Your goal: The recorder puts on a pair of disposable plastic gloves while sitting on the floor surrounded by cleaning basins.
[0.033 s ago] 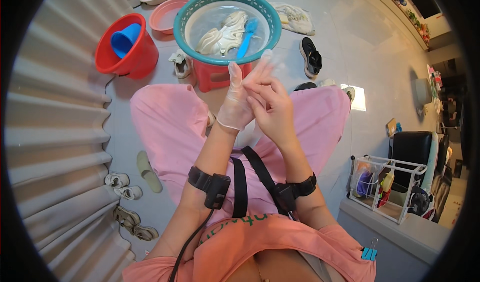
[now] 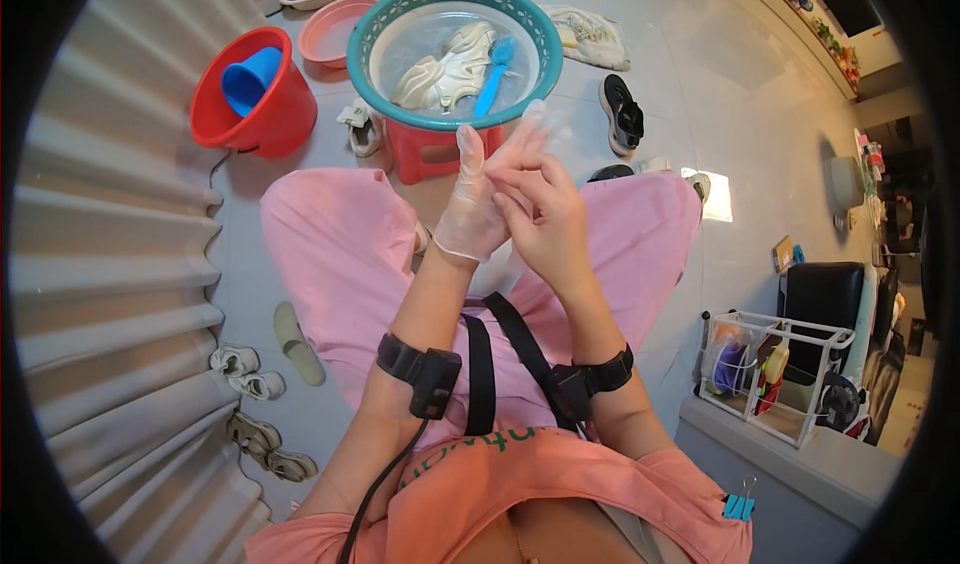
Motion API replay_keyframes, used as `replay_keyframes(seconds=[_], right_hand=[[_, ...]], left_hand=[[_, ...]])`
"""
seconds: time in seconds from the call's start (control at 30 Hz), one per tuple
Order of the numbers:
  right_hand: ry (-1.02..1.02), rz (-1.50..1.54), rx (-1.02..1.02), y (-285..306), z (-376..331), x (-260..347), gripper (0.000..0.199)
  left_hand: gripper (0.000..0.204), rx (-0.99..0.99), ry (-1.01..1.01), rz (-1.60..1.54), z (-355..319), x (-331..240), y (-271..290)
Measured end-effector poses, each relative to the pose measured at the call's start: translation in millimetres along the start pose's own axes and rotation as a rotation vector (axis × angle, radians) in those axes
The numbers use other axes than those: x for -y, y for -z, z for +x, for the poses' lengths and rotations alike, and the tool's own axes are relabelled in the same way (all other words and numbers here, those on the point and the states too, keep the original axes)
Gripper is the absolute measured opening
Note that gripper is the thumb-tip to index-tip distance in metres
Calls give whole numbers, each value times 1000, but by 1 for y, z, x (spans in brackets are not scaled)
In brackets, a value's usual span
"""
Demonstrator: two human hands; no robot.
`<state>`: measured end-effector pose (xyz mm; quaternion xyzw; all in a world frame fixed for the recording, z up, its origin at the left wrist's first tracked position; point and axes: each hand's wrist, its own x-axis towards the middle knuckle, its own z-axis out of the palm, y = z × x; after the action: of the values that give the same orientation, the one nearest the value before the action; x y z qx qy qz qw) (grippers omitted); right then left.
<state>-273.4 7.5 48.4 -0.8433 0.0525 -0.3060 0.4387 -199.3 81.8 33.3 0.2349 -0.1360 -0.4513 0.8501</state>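
A thin translucent disposable glove [image 2: 468, 222] covers my left hand [image 2: 490, 179], its cuff at the wrist. The left thumb and fingers are stretched out, spread apart. My bare right hand [image 2: 548, 209] lies against the gloved palm, its thumb and fingers pinched together, seemingly on the glove; the exact grip is partly hidden. A pale blurred patch shows beside the left fingertips, too hazy to name. Just beyond the hands a green-rimmed basin [image 2: 366, 79] rests on a red stool [image 2: 408, 154]. In its water lie a white sneaker [image 2: 445, 76] and a blue brush [image 2: 492, 82].
Left of the basin stand a red bucket [image 2: 285, 114] with a blue scoop [image 2: 252, 81] and a pink basin [image 2: 318, 39]. Black shoe [image 2: 622, 114] and cloth [image 2: 600, 39] lie right. Slipper [image 2: 298, 344] and shoes [image 2: 255, 434] line the curtain [image 2: 120, 264]. A white rack [image 2: 780, 329] stands right.
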Motion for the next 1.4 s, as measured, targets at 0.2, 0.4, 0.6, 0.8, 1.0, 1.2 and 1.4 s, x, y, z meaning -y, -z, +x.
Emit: replay_keyframes(seconds=[0.2,0.4,0.6,0.8,1.0,1.2,1.4], right_hand=[[1,39,39,0,-4,-3,14],[-275,129,-50,15,4,-12,14],[-193,31,-86,14,21,-26,19],[-178,-220,-54,13,16,-23,12],[-43,-90,35,21,17,-24,10],[-319,50,-172,33,21,-21,11],[-337,201,-89,37,22,-21,8]], left_hand=[[111,92,18,70,-5,-3,1],[110,74,-59,-165,-4,2,-4],[107,326,93,-975,-5,4,0],[103,169,47,-482,-7,5,3],[100,82,-20,-48,-9,13,10],[80,39,-544,1534,8,3,26],[94,62,-546,1880,-6,-9,8]])
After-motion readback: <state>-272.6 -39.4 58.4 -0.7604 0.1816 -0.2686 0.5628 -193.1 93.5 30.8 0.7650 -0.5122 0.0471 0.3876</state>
